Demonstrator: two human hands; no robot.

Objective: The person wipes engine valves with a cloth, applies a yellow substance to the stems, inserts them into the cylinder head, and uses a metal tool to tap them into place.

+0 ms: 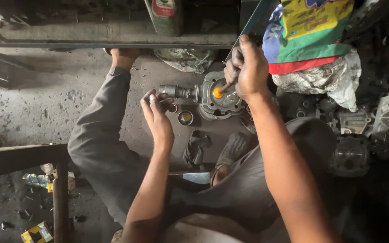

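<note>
You are working in dim, uneven light. The brightest patch falls on the concrete floor at the upper left, while the lower and right parts sink into deep shadow that swallows detail. Your right hand and forearm catch soft light without glare. The frame looks slightly soft, grainy in the dark areas, and stretched at its edges.

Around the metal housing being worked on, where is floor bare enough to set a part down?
Bare concrete floor lies left of the outstretched trouser leg, below the shelf edge. A smaller patch sits between the left hand and the rag. Right of the right hand and housing, engine parts and sacks crowd it.
</note>
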